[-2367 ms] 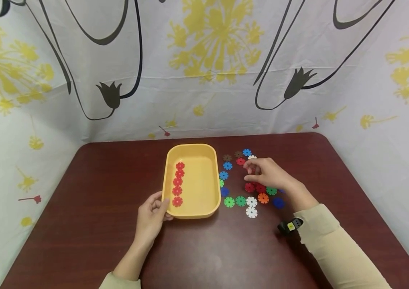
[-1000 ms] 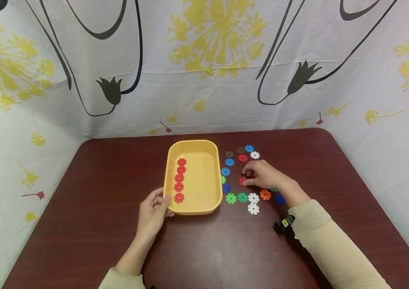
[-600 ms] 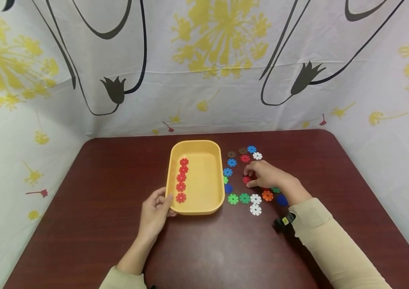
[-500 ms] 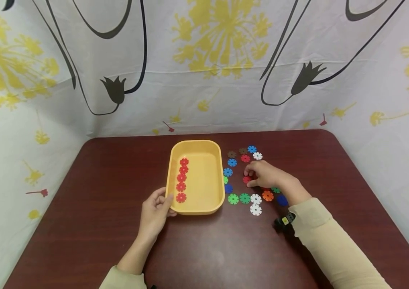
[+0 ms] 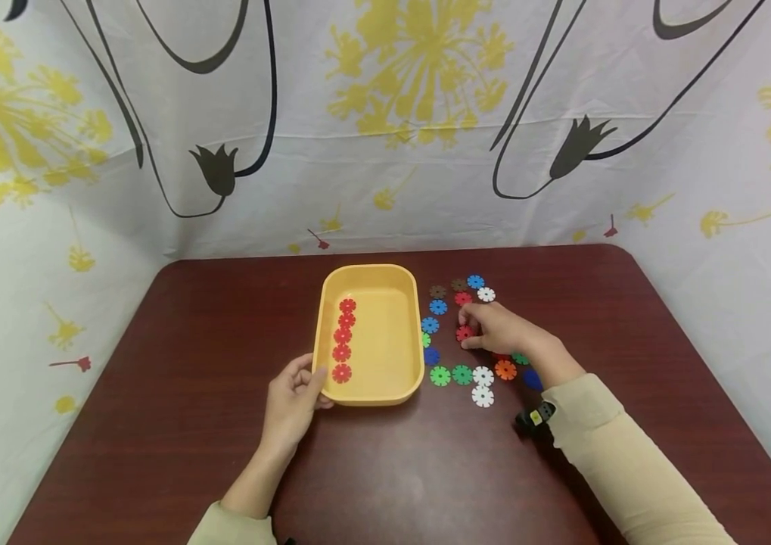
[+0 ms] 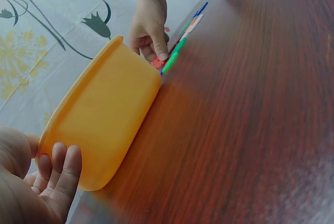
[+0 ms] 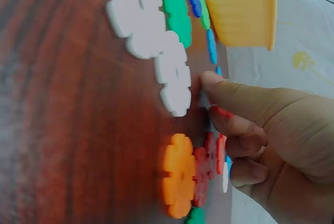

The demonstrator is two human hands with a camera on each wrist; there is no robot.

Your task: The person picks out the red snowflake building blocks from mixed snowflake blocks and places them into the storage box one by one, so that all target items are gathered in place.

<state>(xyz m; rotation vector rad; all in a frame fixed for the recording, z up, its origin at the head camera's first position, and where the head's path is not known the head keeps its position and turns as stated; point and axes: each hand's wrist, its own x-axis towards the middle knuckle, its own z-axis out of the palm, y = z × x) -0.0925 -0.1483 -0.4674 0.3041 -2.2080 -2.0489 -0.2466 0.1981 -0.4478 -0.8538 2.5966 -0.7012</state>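
Observation:
My left hand [image 5: 290, 405] grips the near left corner of a yellow plastic tray [image 5: 385, 333], thumb over the rim and fingers curled beneath it, as the left wrist view shows. Inside, several red notched discs [image 5: 342, 335] form a column along the left side. To the right of the tray my right hand [image 5: 504, 333] pinches another red notched disc [image 5: 464, 333] between thumb and fingertips. That red disc [image 6: 158, 63] also shows at the thumb tip in the left wrist view. In the right wrist view only its red edge [image 7: 225, 112] peeks out behind the fingers.
Loose discs lie around the right hand: white discs [image 5: 483, 396], an orange disc [image 5: 505, 369], green discs [image 5: 462, 375], blue discs [image 5: 438, 306] and brown discs [image 5: 437, 291]. Some are partly hidden under the hand. A patterned cloth [image 5: 385, 189] hangs behind the dark wooden table [image 5: 222, 325].
My right hand has come down onto a red disc, taken hold of it and shifted it slightly away from me. The left hand keeps its grip on the tray.

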